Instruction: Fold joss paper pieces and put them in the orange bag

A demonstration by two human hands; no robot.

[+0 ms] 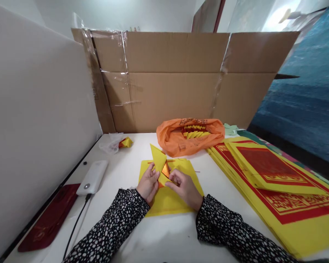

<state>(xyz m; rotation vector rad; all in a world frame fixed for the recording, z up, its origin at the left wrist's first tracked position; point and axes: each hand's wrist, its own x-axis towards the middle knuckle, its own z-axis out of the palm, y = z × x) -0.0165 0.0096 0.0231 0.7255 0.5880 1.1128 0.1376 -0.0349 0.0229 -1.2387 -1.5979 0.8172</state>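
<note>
A partly folded yellow paper with a shiny orange-gold patch stands tilted between my two hands, its pointed end up and to the left. My left hand grips it at the lower left, thumb against the paper. On the right side, my right hand pinches the lower right edge of the same paper, fingers curled. Beneath both hands lies a flat stack of yellow sheets on the white table.
An orange plastic bag holds folded red and yellow papers. Large red-and-yellow printed sheets are piled at right. A white power bank with a cable, a dark red pouch and a clear bag sit left. Cardboard stands behind.
</note>
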